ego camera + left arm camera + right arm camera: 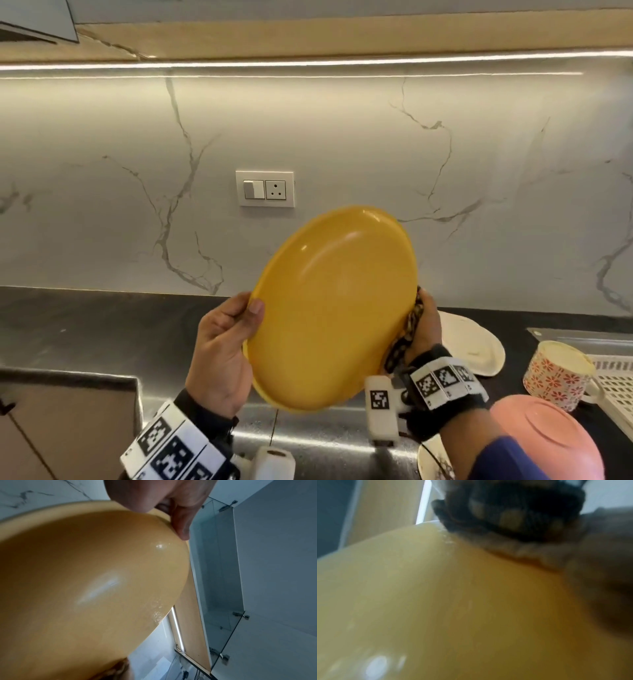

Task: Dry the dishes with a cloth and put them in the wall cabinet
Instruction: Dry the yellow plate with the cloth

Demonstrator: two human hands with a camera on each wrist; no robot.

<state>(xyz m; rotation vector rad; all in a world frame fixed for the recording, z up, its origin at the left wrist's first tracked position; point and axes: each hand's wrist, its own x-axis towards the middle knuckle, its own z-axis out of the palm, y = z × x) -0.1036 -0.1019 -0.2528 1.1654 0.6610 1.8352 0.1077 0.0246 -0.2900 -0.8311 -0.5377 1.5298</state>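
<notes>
A yellow plate (pixel 332 308) is held up, tilted, in front of the marble wall. My left hand (pixel 236 329) grips its left rim, thumb on the face I see and fingers behind. My right hand (pixel 426 325) holds a brown patterned cloth (pixel 409 327) against the plate's right rim, with its fingers hidden behind the plate. In the left wrist view the yellow plate (pixel 94 581) fills the frame, with water drops near its lower right edge, and the open wall cabinet (pixel 221 568) shows above. The right wrist view is blurred, showing the cloth (pixel 513 513) bunched on the plate (pixel 453 601).
On the dark counter to the right lie a white plate (pixel 476 346), a floral mug (pixel 555 373), an upturned pink bowl (pixel 548 442) and a white rack (pixel 613 387). A steel sink (pixel 325 435) is below my hands. A switch and socket (pixel 265 188) sit on the wall.
</notes>
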